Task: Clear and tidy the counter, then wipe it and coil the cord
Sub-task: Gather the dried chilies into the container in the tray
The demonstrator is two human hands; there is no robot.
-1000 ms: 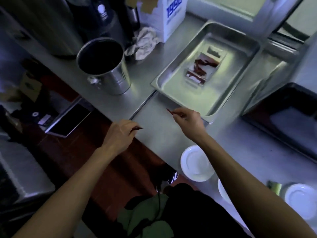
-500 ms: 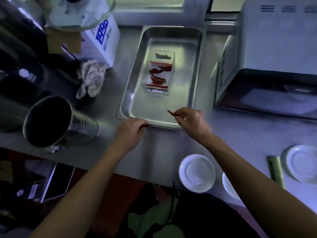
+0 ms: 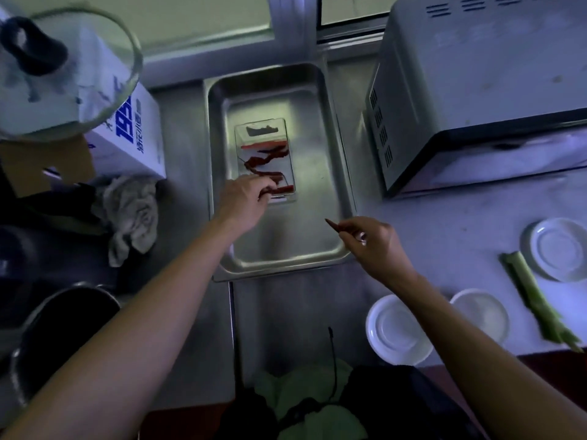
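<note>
Since the earlier frame, left hand (image 3: pixel 244 198) has advanced into the rectangular steel tray (image 3: pixel 333 173) on the counter, fingers curled on a dried red chili at the clear plastic container (image 3: pixel 265 160). Right hand (image 3: pixel 373 241), nearer the tray's corner, pinches a slender dark-red chili (image 3: pixel 333 225) pointing up-left toward that container.

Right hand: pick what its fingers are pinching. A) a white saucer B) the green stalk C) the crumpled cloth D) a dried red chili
D: the right hand pinches a thin dried red chili over the metal tray's near right corner, while the white saucers, crumpled cloth and green stalk lie untouched on the counter.
</note>
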